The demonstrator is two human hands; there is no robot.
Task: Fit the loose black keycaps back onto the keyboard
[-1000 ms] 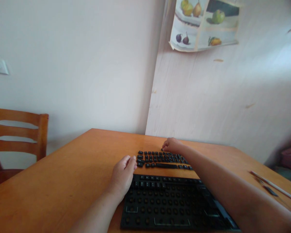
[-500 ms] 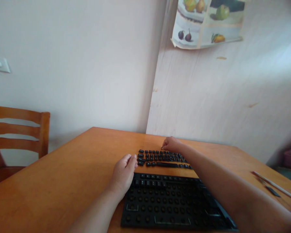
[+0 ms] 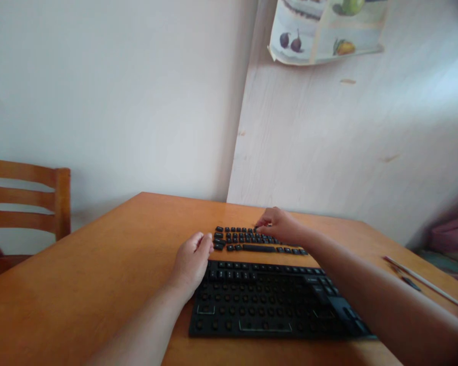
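Note:
A black keyboard base (image 3: 267, 305), most keycaps off, lies near me on the orange wooden table (image 3: 99, 274). Beyond it, loose black keycaps (image 3: 248, 240) are laid out in rows on the table. My left hand (image 3: 193, 262) rests at the keyboard's far left corner with fingers curled loosely, nothing visible in them. My right hand (image 3: 280, 226) reaches over the far end of the keycap rows, fingertips pinched together on a small black keycap.
A wooden chair (image 3: 26, 203) stands at the table's left. Thin stick-like tools (image 3: 420, 282) lie on the table at the right. White walls meet in a corner behind the table, with a fruit picture (image 3: 324, 30) hanging above.
My right hand has lifted slightly and drawn back from the far row of keycaps with a pinch. The view has tilted down a little. My left hand stays put.

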